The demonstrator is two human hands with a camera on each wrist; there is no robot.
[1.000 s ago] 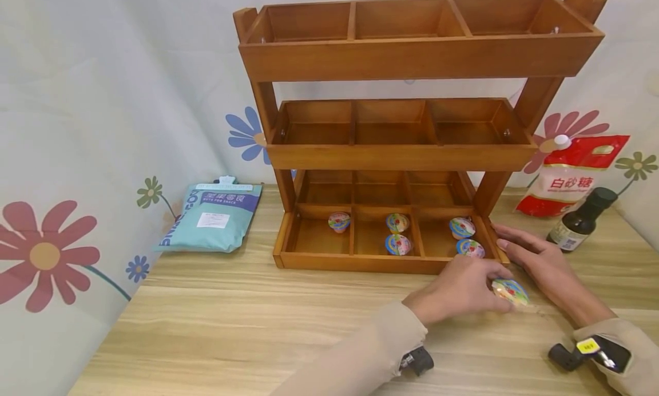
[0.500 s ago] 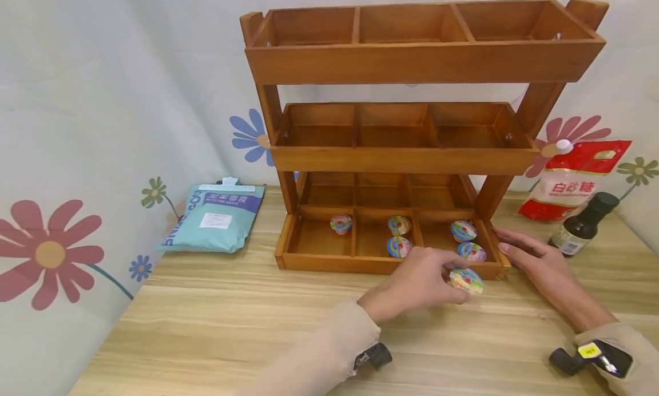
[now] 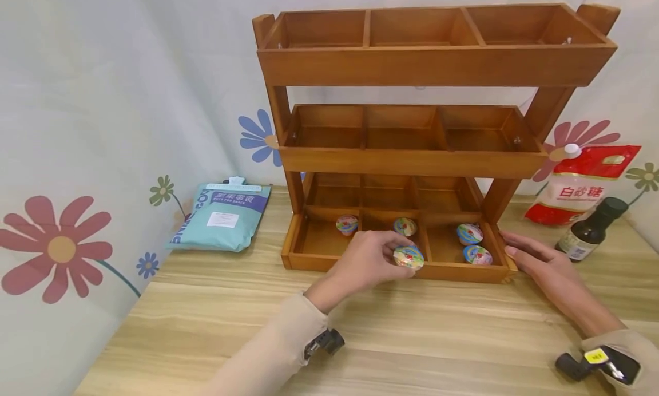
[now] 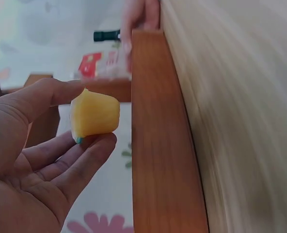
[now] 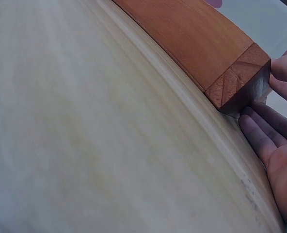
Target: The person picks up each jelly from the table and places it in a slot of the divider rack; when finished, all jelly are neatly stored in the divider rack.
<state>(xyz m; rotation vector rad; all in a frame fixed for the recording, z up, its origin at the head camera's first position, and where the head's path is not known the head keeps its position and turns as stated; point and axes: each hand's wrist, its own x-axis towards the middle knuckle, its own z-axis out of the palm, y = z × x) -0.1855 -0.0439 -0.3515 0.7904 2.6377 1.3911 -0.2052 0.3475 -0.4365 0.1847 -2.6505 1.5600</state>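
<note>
My left hand [image 3: 362,261] pinches a small jelly cup [image 3: 409,258] between thumb and fingers, in front of the bottom tier's middle compartment. The left wrist view shows the cup's yellow body [image 4: 101,114] tipped sideways close to the tray's front board. At the right end of the wooden three-tier rack [image 3: 412,162], my right hand [image 3: 548,273] rests, its fingertips against the bottom tray's side [image 5: 260,90]. In the bottom tier sit more jelly cups: one in the left compartment [image 3: 347,224], two at the right [image 3: 469,233], and one in the middle [image 3: 405,226] with another mostly hidden behind the held cup.
A teal snack bag [image 3: 221,217] lies left of the rack. On the right stand a red and white sugar bag [image 3: 582,184] and a dark bottle [image 3: 592,229], close beyond my right hand. A floral curtain [image 3: 128,127] hangs behind the wooden table [image 3: 206,310].
My left hand has carried the jelly cup leftward from beside the right hand to the middle compartment's front. The right hand has stayed at the rack's end. The head view has shifted slightly.
</note>
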